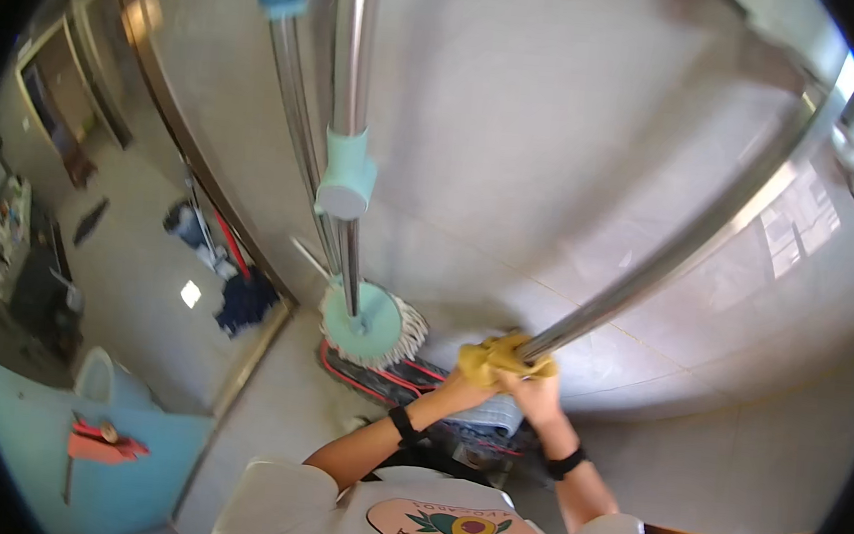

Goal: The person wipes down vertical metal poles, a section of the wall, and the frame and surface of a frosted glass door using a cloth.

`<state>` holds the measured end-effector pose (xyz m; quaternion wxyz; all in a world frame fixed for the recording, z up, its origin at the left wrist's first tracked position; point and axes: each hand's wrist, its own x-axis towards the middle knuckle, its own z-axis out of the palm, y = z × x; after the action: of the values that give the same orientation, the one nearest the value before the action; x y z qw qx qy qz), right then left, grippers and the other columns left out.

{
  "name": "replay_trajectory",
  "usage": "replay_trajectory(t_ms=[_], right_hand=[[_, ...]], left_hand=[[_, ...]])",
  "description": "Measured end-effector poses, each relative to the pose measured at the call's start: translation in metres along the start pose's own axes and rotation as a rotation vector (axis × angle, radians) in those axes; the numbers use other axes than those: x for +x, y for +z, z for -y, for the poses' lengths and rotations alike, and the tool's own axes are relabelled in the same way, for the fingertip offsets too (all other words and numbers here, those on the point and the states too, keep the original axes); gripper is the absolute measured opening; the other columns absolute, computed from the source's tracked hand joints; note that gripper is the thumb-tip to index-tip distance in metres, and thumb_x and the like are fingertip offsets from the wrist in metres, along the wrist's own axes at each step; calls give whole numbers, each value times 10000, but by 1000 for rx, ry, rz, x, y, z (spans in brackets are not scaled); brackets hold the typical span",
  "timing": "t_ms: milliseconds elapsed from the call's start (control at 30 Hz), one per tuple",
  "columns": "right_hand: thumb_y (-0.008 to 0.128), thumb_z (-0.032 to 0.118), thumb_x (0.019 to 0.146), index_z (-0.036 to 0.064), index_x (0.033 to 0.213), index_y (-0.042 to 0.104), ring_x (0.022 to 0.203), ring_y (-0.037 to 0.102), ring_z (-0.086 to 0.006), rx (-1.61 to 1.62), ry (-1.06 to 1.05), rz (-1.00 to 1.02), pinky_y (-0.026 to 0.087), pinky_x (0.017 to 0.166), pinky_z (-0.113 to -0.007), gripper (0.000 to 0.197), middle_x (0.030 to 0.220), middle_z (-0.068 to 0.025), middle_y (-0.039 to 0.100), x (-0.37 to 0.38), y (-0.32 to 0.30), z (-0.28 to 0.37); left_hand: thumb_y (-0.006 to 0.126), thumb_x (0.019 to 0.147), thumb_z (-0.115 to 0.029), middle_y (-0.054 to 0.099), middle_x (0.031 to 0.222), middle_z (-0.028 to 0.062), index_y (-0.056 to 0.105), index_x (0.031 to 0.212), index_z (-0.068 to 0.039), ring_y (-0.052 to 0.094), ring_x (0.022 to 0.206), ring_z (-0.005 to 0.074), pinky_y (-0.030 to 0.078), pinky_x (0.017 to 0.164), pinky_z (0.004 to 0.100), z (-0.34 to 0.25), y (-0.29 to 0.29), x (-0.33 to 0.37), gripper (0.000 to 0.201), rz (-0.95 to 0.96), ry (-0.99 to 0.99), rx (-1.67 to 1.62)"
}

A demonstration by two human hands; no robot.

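Both my hands meet at the lower end of a shiny metal rail [669,256] that slants up to the right. My left hand [465,380] presses a yellow cloth [496,358] against the rail's end. My right hand [536,391] grips the same cloth from the right side, fingers curled around it. Each wrist wears a dark band.
A mop with a metal pole [351,80], mint green fittings and a round stringy head [374,325] stands upright just left of my hands. A red and black mat [378,376] lies below it. A door frame [203,179] runs down the left, with a tiled room beyond.
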<state>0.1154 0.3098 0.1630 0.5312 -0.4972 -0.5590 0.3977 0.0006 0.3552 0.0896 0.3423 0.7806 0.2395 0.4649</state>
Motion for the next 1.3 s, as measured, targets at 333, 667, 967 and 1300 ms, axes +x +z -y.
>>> replay_trajectory(t_ms=[333,667,967,1300], right_hand=[[641,173,829,-29,972,631,806,625,-124,-142,-748,-307,498,710,-286,248,901,-77,673,97,-52,287],[573,99,827,-39,1001,588,844,606,-184,-128,-659,-301,472,744,-308,223,927,-128,637,87,-29,234],[649,114,780,38,1004,635,891,608,-330,-496,-411,-264,477,772,-382,237,964,-143,645,22,3,23],[591,63,791,-9,1042,599,1003,556,-292,-180,120,33,423,903,-375,261,1085,-163,588,-42,43,-205]], left_hand=[[642,804,-149,619,973,145,527,1079,28,608,910,257,497,762,358,-216,-91,235,347,35,374,-330],[639,842,-106,506,1228,109,412,1268,10,504,1104,170,438,896,314,-176,-72,200,496,79,297,-296],[688,767,-137,593,1067,118,522,1116,-21,578,980,272,460,803,387,-18,-20,51,404,158,-10,-133],[614,724,-184,613,882,87,588,940,-124,594,824,292,454,680,428,159,63,-122,225,97,-223,449]])
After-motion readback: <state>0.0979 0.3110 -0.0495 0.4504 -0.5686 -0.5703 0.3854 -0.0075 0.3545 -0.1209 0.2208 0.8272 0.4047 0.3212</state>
